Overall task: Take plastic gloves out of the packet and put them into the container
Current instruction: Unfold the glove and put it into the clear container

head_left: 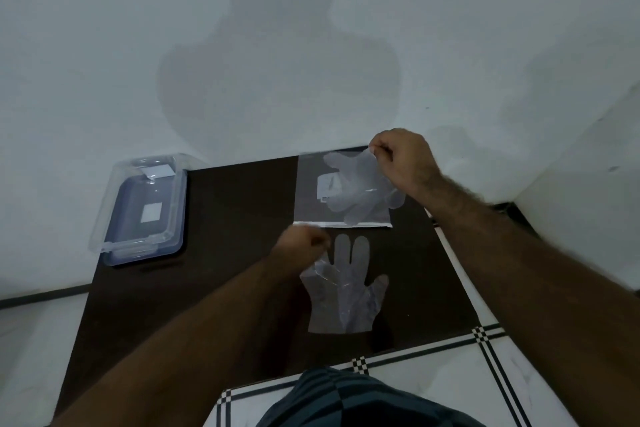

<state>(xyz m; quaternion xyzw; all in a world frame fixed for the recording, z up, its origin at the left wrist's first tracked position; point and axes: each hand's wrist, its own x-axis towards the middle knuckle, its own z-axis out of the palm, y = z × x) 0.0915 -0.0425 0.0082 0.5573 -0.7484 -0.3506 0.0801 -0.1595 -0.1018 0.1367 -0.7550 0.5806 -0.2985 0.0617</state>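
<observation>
My right hand (pixel 401 163) is at the table's far edge, pinching the cuff of a clear plastic glove (pixel 360 187). That glove hangs fingers-down over the clear packet (pixel 306 198), which has a white label and a white strip along its near edge. My left hand (pixel 301 244) is blurred, its fingers curled, at the packet's near left corner. I cannot tell whether it grips the packet. A second glove (pixel 346 291) lies flat on the dark table (pixel 225 253), just in front of the packet. The container (pixel 145 215) stands at the far left of the table, its clear lid tipped back.
A white wall rises right behind the table. A tiled floor with black checked lines surrounds the table on the near and right sides. My dark striped clothing (pixel 346 399) shows at the bottom edge.
</observation>
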